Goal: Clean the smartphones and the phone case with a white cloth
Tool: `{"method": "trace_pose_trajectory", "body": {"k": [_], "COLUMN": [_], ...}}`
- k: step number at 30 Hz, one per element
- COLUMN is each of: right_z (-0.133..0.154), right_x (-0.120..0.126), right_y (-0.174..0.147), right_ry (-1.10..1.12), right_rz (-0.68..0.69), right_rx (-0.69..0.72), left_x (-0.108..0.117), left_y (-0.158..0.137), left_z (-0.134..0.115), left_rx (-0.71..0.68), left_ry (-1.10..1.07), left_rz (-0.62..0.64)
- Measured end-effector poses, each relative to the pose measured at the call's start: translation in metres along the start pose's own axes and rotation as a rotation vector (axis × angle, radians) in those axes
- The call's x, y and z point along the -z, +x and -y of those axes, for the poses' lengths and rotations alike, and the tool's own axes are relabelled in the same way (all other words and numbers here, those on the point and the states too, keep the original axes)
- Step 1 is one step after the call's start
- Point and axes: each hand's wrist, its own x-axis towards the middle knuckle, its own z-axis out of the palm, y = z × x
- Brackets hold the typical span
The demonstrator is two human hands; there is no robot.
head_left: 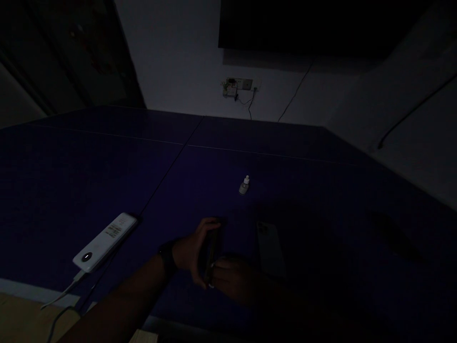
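In the dim light, my left hand grips a dark, thin, flat phone-like object by its edges, tilted up on its side just above the blue surface. My right hand is closed against the near end of that object. Small bits of white show at its fingertips, too dark to name. To the right of my hands lies a phone, its back with the camera lenses facing up. A small clear dropper bottle with a white top stands beyond my hands.
A white power bank with a cable plugged in lies at the left on the blue table. Wall sockets with plugs sit behind it, under a large dark screen. A dark shape at the right is unclear.
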Motion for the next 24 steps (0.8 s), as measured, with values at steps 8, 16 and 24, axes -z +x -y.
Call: {"method": "trace_pose_trajectory", "body": {"k": [8,16,24], "right_z": [-0.022,-0.045,-0.024], "right_x": [-0.005,0.001,-0.009], "right_y": [-0.002,0.000,0.000], "right_ry": [-0.011,-0.018,-0.004], "right_rz": [-0.060,-0.126,-0.041], "right_rx": [-0.016,-0.117,-0.082], "left_x": [0.004,0.004,0.003], "left_y": [0.001,0.002,0.002], "left_z": [0.000,-0.002,0.001], "left_rx": [-0.030,-0.023,-0.041], "left_ry": [-0.002,-0.035,-0.028], "left_rz": [0.004,-0.013,-0.017]}}
